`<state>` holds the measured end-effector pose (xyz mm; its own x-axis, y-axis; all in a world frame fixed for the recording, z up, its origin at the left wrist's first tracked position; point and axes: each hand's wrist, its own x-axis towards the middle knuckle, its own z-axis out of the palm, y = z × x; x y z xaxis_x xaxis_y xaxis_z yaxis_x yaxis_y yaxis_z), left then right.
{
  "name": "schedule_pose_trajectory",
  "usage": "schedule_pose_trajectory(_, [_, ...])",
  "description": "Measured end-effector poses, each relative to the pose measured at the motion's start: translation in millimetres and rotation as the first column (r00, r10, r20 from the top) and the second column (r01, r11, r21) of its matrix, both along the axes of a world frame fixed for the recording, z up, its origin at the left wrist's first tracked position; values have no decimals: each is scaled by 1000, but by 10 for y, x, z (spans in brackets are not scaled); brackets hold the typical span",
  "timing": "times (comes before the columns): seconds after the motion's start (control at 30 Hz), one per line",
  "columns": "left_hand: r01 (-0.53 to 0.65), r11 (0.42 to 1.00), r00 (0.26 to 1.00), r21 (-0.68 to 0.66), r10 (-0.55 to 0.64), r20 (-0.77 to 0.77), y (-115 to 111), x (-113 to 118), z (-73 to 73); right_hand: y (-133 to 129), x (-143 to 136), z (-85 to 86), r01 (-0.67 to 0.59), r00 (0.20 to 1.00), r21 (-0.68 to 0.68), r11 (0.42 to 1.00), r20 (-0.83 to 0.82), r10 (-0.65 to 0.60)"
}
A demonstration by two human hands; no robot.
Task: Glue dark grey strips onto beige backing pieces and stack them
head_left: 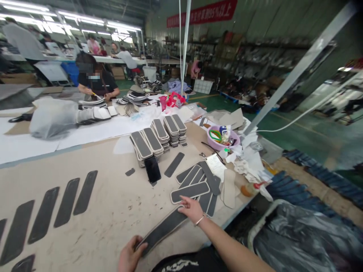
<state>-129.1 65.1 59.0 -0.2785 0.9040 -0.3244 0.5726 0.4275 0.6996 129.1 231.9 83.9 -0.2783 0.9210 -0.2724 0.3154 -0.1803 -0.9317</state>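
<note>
A long dark grey strip with a pale edge (164, 227) is stretched between my two hands, just above the table's near edge. My left hand (132, 251) pinches its lower left end. At its upper right end, my right hand (191, 208), with a bracelet at the wrist, grips the strip between thumb and fingers. Right beyond that hand lies a loose pile of similar pieces, with a pale-rimmed grey strip (190, 192) on top. Several dark strips (65, 202) are laid out in a slanted row on the left of the table.
Neat stacks of grey strips (141, 144) stand mid-table behind a black phone (152, 170). A pink basin (217, 142) of small items and a bottle with a red tip (249, 189) are at right. Below is a plastic-lined bin (300, 234). A co-worker (98, 81) sits across the table.
</note>
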Motion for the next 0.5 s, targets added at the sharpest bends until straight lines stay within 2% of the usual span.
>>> schedule_pose_trajectory(0.13, [-77,997,974,-18,79,213,442,416,375,368,430,248,125,990,74,989,-77,-119])
schedule_pose_trajectory(0.23, [-50,999,952,15,43,305,804,682,523,675,782,362,213,976,214,953,-10,-216])
schedule_pose_trajectory(0.3, [-49,999,945,25,38,324,979,788,529,856,1049,367,237,951,344,909,108,-289])
schedule_pose_trajectory(0.4, [-104,995,941,-7,101,323,1028,787,411,999,1494,251,140,850,495,858,384,-361])
schedule_pose_trajectory(0.43, [-105,994,943,-27,109,316,979,743,354,999,1642,181,95,797,497,862,481,-365])
schedule_pose_trajectory(0.5, [-89,994,955,-62,102,278,789,613,241,927,1910,6,24,684,419,908,655,-320])
